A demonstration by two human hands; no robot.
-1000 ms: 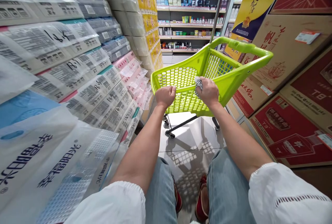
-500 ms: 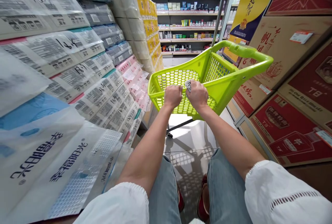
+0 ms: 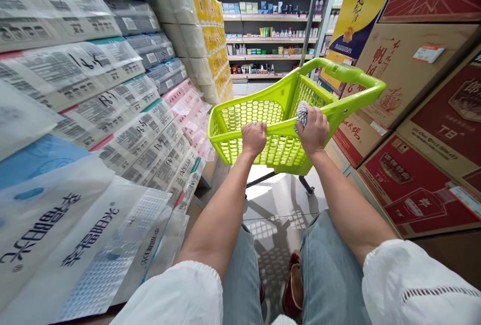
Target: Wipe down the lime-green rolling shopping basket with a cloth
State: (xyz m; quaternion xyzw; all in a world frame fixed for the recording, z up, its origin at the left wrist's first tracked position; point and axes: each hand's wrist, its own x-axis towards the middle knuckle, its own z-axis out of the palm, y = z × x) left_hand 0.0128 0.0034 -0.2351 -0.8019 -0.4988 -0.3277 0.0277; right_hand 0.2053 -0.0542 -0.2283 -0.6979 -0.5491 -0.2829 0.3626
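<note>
A lime-green shopping cart (image 3: 289,157) with a perforated basket stands crosswise in front of me, its handle toward the upper right. My left hand (image 3: 254,138) is closed over the near top rim of the basket. Further right along the same rim, my right hand (image 3: 314,128) is closed around a crumpled gray-and-white cloth (image 3: 301,114), which sticks out at its thumb side and lies against the rim. The fingertips of both hands are partly hidden by the hands themselves.
Stacked plastic-wrapped tissue packs (image 3: 124,134) line the left side. Large liquor cartons (image 3: 409,184) form a wall close on the right. Shelves of small boxed goods (image 3: 278,16) stand beyond the cart. Tiled floor (image 3: 278,209) runs beneath it.
My right hand has moved right along the rim with the cloth, away from my left hand. The cart appears slightly further left, and more of its wheel base shows.
</note>
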